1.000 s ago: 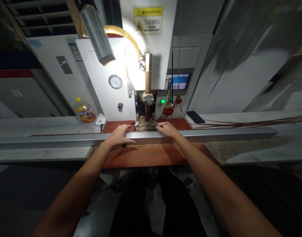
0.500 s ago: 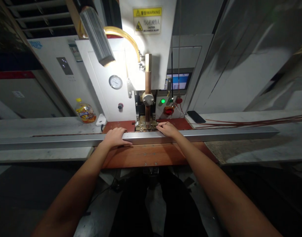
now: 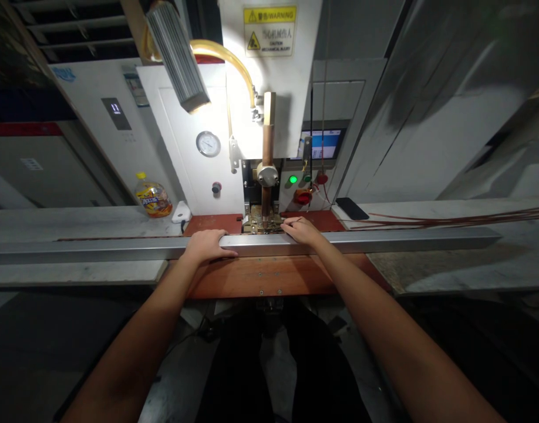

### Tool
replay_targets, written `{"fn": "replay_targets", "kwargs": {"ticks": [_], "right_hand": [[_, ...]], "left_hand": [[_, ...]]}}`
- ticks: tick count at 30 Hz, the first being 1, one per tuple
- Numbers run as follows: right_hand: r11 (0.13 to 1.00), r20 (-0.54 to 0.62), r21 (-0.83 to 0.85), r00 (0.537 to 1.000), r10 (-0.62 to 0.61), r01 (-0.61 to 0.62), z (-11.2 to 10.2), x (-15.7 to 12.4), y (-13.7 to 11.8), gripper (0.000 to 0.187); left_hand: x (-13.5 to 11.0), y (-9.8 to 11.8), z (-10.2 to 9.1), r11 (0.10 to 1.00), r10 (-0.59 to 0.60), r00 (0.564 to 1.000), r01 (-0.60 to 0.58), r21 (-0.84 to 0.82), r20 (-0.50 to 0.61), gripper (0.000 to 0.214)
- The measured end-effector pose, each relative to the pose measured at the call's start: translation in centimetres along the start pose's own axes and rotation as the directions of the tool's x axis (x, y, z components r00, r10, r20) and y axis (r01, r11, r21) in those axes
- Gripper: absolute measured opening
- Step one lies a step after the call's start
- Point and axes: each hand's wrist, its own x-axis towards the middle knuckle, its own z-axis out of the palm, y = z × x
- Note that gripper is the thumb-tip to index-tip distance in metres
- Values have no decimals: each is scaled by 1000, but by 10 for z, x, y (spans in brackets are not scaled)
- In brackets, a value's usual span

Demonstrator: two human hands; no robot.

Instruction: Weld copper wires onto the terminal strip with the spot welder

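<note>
A long grey metal bar (image 3: 273, 245) lies crosswise in front of me on a reddish-brown board (image 3: 252, 276). My left hand (image 3: 205, 245) grips it, thumb along the near face and fingers over the far side. Right of the machine's centre, my right hand (image 3: 301, 230) rests over the bar with fingertips pinched on a thin wire (image 3: 290, 220), whose far end is hard to make out. Just beyond the bar, a copper-coloured electrode (image 3: 266, 202) points down at a small brass-coloured fixture (image 3: 255, 220). Whether its tip touches anything I cannot tell.
Several thin reddish-brown rods (image 3: 450, 218) lie on the right worktop near a black phone (image 3: 352, 208). A bottle (image 3: 152, 197) and a small white device (image 3: 181, 212) stand at left. Behind are a gauge (image 3: 208, 144), a lit green button (image 3: 293, 180) and a lamp (image 3: 179, 59).
The view has shifted slightly, with the machine sitting a little farther right and higher. Both hands keep their places on the bar and at the wire.
</note>
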Motion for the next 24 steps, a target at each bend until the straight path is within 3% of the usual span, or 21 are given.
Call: {"fn": "replay_targets", "kwargs": {"ticks": [24], "right_hand": [[1000, -32, -5, 999, -15, 14, 7, 2, 9, 34]], "left_hand": [[-3, 4, -3, 1000, -19, 1000, 19, -25, -1, 94]]}}
